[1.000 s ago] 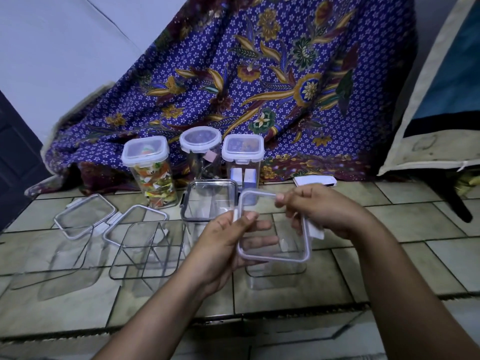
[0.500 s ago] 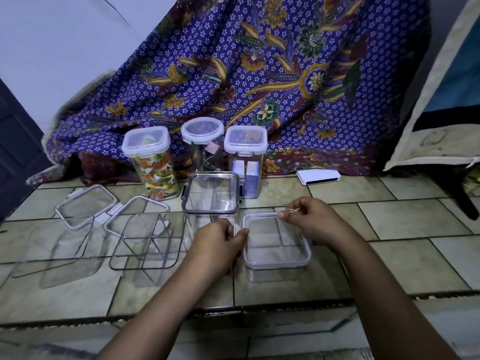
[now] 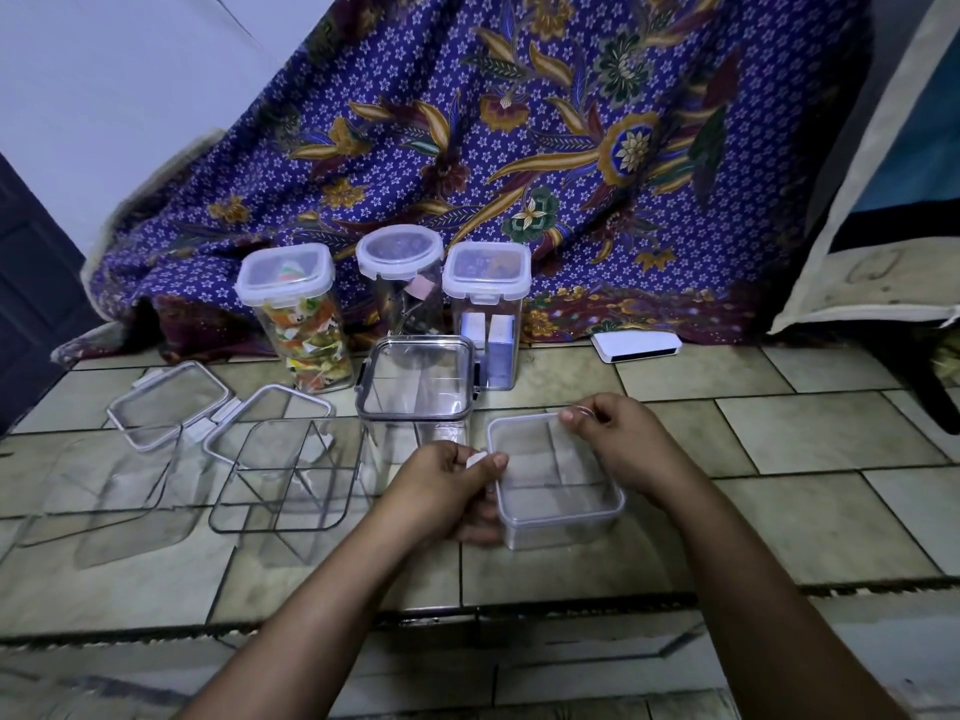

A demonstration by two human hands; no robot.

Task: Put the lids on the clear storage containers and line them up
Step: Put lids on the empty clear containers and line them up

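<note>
A low clear container (image 3: 558,527) stands on the tiled floor with its white-rimmed clear lid (image 3: 550,470) lying on top. My left hand (image 3: 447,491) grips the lid's left clip and the container's left side. My right hand (image 3: 618,444) pinches the lid's far right corner. Left of them an open divided clear container (image 3: 285,480) and a flat open one (image 3: 104,491) lie on the floor, with two loose lids (image 3: 169,402) (image 3: 267,423) behind them. A tall clear container with a dark-clipped lid (image 3: 415,387) stands just behind my left hand.
Three lidded containers stand in a row at the back: one with colourful wrappers (image 3: 298,314), a round one (image 3: 402,283), a square one (image 3: 485,304). A patterned purple cloth (image 3: 519,148) hangs behind. A white flat device (image 3: 636,347) lies at the back right. A step edge (image 3: 467,610) runs along the front.
The lid was held tilted up in both hands a second ago; it has come down onto the low container, and my hands now sit at its left clip and far right corner.
</note>
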